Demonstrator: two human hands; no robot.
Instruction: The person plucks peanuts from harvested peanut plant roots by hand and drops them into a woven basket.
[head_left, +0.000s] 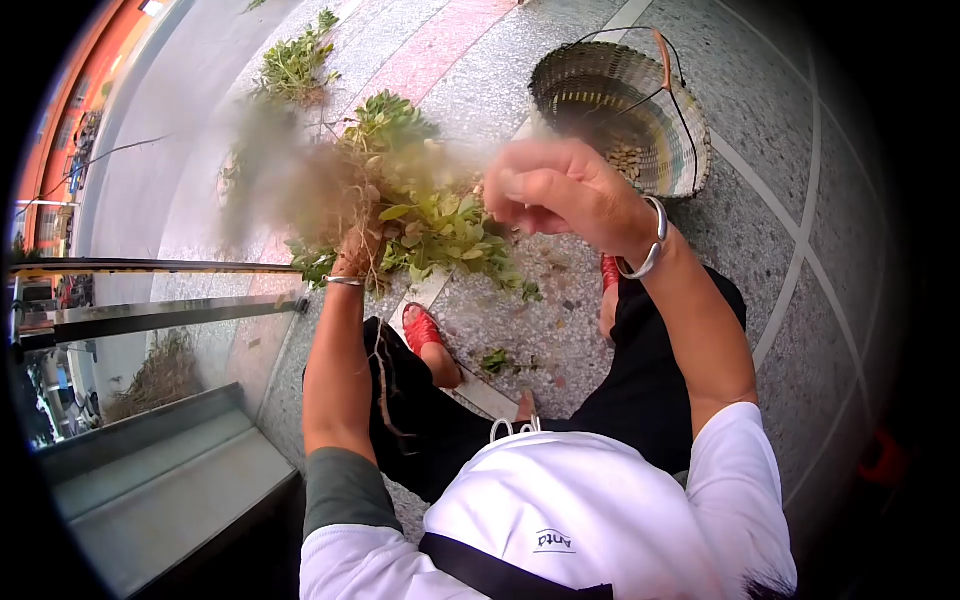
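Observation:
My left hand (362, 248), with a silver bangle at the wrist, is closed around a peanut plant (425, 225). Its green leaves spread to the right, and its thin roots hang over my fingers and partly hide them. A blurred clump of stems and roots rises above that hand. My right hand (570, 190) is raised beside the plant with its fingers curled together. Motion blur hides whatever may be between those fingertips. Just behind it stands a woven basket (690, 165), with several peanuts (626, 158) at its bottom.
Another leafy plant (295, 65) lies on the speckled floor further off. A small green sprig (495, 362) and loose soil lie between my feet in red sandals (424, 330). At left are a metal rail (150, 318), a ledge (170, 490) and a dry plant heap (160, 375).

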